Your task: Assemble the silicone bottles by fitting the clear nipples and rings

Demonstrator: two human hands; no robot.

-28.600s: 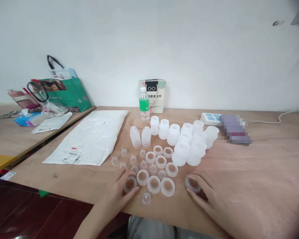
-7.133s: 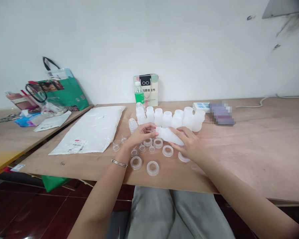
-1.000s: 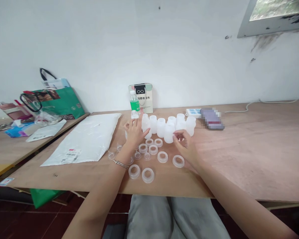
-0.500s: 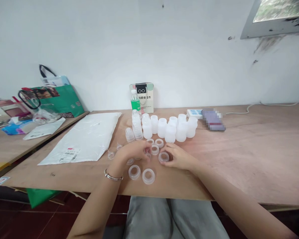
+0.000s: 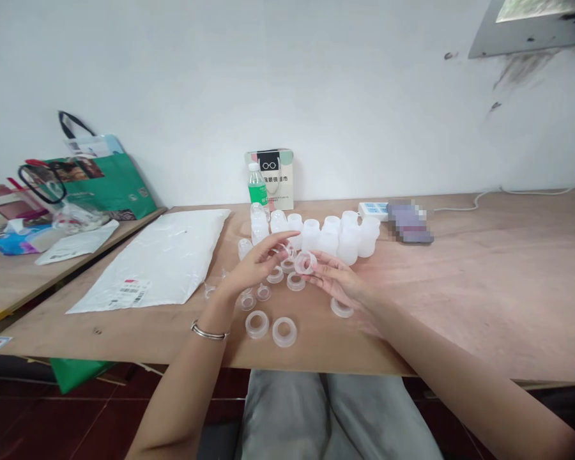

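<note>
My right hand (image 5: 339, 281) holds a translucent plastic ring (image 5: 306, 262) above the wooden table (image 5: 460, 300). My left hand (image 5: 256, 265), with a bracelet on the wrist, pinches a small clear nipple piece (image 5: 283, 248) right beside the ring. Under and around the hands lie several loose rings (image 5: 284, 331) and small clear pieces (image 5: 248, 301). Behind them stands a cluster of several white translucent bottles (image 5: 347, 241), with stacked clear caps (image 5: 257, 225) to its left.
A white plastic mailer bag (image 5: 158, 259) lies left of the parts. A green-labelled water bottle (image 5: 255, 185) and a small paper bag (image 5: 273, 177) stand by the wall. A power strip (image 5: 374, 209) and blurred purple object (image 5: 409, 222) sit at the back right. Shopping bags (image 5: 96, 182) crowd the left table.
Both hands have risen from the tabletop: the right one lifted a ring, the left one picked up a small clear piece, and they have come together above the loose parts.
</note>
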